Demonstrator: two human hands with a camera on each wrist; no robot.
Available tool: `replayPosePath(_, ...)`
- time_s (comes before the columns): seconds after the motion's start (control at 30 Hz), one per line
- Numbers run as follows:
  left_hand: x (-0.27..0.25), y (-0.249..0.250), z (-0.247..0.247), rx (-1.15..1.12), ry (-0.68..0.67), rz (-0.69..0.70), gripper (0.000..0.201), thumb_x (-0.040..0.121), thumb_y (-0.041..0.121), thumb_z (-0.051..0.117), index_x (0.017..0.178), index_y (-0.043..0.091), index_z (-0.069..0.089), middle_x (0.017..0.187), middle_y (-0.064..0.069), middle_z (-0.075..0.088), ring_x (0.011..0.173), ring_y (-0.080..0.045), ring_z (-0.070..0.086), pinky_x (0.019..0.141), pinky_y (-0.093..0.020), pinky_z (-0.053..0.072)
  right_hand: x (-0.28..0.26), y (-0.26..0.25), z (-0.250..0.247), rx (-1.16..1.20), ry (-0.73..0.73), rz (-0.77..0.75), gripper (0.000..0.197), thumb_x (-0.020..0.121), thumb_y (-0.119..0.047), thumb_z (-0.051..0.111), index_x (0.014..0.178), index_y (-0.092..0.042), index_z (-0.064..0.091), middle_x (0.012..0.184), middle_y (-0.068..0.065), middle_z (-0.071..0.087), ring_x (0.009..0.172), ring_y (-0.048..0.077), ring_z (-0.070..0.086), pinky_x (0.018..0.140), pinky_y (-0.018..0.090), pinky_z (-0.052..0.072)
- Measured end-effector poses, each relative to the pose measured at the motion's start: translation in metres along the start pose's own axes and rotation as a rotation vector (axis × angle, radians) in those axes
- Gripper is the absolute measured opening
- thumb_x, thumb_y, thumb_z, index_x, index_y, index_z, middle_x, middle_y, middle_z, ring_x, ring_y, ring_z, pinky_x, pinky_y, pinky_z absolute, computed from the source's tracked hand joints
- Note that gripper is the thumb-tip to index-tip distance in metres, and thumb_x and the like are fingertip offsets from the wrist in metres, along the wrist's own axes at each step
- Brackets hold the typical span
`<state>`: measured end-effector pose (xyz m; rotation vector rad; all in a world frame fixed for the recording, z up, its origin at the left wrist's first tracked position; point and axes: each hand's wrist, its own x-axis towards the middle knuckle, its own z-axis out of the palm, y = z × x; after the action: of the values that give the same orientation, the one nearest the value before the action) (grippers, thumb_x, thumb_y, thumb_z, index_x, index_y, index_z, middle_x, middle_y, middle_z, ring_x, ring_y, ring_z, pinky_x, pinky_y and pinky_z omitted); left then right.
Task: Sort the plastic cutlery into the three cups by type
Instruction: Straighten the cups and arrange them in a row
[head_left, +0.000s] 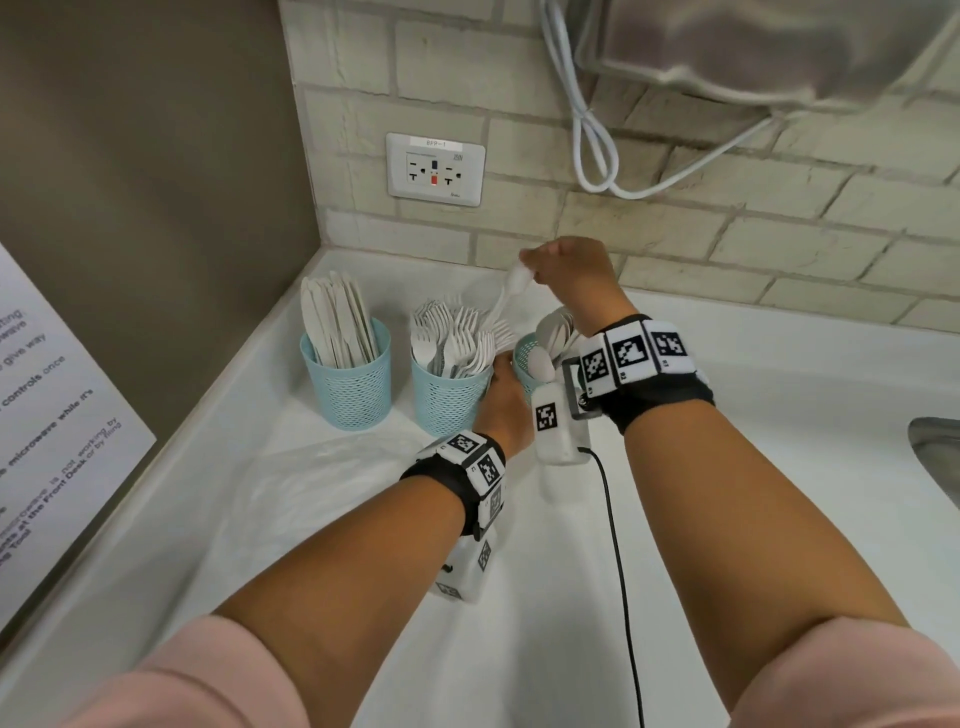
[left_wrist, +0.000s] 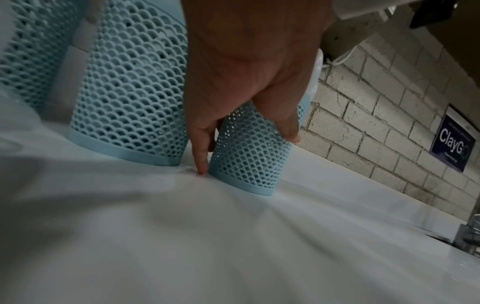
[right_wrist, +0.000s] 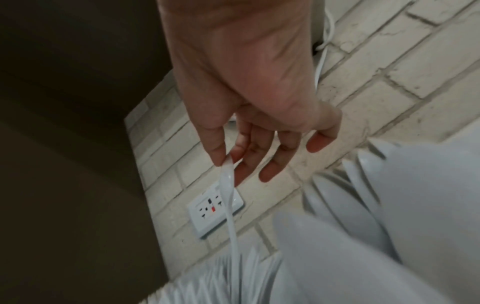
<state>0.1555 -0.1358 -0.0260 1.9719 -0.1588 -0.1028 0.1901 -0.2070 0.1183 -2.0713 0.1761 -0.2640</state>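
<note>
The right hand pinches a fork by its handle end over the fork cup, and next should let go, while the left hand, at 4 o'clock of that cup, grips the spoon cup

Your white counter carried three blue mesh cups in a row, the rightmost against your left fingers, plus clear plastic sheeting nearer you.

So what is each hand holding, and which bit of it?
The right hand pinches a white fork by the end of its handle, tines down over the fork cup. The left hand grips the side of the spoon cup.
</note>
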Motion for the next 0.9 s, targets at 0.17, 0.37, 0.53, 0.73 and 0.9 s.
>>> replayPosePath(0.17, -0.001, 0.005, 0.001, -0.08, 0.03, -0.003, 0.058, 0.088, 0.006, 0.057, 0.137, 0.006, 0.027, 0.125, -0.011, 0.052, 0.115, -0.027, 0.052, 0.101, -0.034, 0.04, 0.004, -0.004, -0.024, 0.176, 0.207, -0.039, 0.029, 0.088, -0.02, 0.06, 0.06, -0.019, 0.053, 0.064, -0.003, 0.058, 0.073, 0.017, 0.059, 0.088, 0.038, 0.051)
replayPosePath(0.37, 0.003, -0.006, 0.005, -0.106, 0.057, 0.081, 0.09, 0.064, 0.018, 0.085, 0.133, 0.007, 0.029, 0.13, -0.006, 0.051, 0.12, -0.019, 0.048, 0.102, -0.023, 0.033, 0.005, -0.014, -0.054, 0.165, 0.446, -0.165, 0.029, 0.087, -0.021, 0.059, 0.06, -0.026, 0.048, 0.059, -0.01, 0.05, 0.068, 0.011, 0.053, 0.085, 0.039, 0.05)
replayPosePath(0.53, 0.004, -0.005, 0.003, -0.036, 0.049, 0.081, 0.092, 0.064, 0.018, 0.084, 0.135, 0.007, 0.027, 0.134, -0.009, 0.046, 0.125, -0.023, 0.044, 0.106, -0.029, 0.034, -0.002, 0.001, -0.048, -0.053, 0.378, -0.135, 0.027, 0.084, -0.029, 0.056, 0.058, -0.027, 0.049, 0.061, -0.013, 0.053, 0.084, 0.02, 0.059, 0.098, 0.05, 0.042)
replayPosePath(0.73, 0.004, -0.004, 0.004, -0.047, 0.051, 0.051, 0.092, 0.065, 0.017, 0.084, 0.136, 0.008, 0.026, 0.136, -0.006, 0.046, 0.125, -0.021, 0.044, 0.106, -0.027, 0.034, -0.017, 0.042, -0.026, -0.242, 0.167, -0.008, 0.014, 0.085, -0.036, 0.058, 0.085, -0.025, 0.066, 0.107, -0.001, 0.066, 0.107, 0.021, 0.052, 0.095, 0.036, 0.033)
replayPosePath(0.9, 0.006, -0.006, 0.005, -0.045, 0.061, 0.046, 0.094, 0.062, 0.021, 0.086, 0.134, 0.007, 0.027, 0.133, -0.006, 0.047, 0.122, -0.021, 0.047, 0.105, -0.029, 0.038, -0.021, 0.068, -0.014, -0.237, 0.159, 0.052, 0.015, 0.086, -0.036, 0.06, 0.094, -0.026, 0.067, 0.125, 0.006, 0.052, 0.122, 0.026, 0.038, 0.094, 0.034, 0.031)
